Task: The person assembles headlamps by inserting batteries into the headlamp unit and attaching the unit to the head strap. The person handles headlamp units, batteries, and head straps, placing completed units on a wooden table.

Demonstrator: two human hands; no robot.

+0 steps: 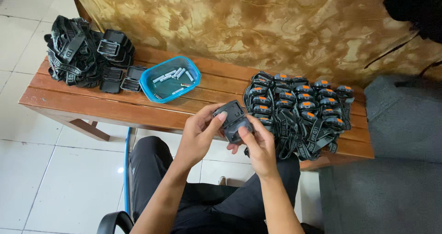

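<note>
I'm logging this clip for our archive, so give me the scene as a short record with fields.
setting: wooden bench against a mottled brown wall, white tiled floor
left hand: grips the left side of a dark grey headlamp body
right hand: holds the same body from the right, thumb on its front
bench, right: pile of headlamps with orange buttons, straps tangled
bench, middle: blue tray of batteries
bench, left: heap of black straps and open cases
</note>
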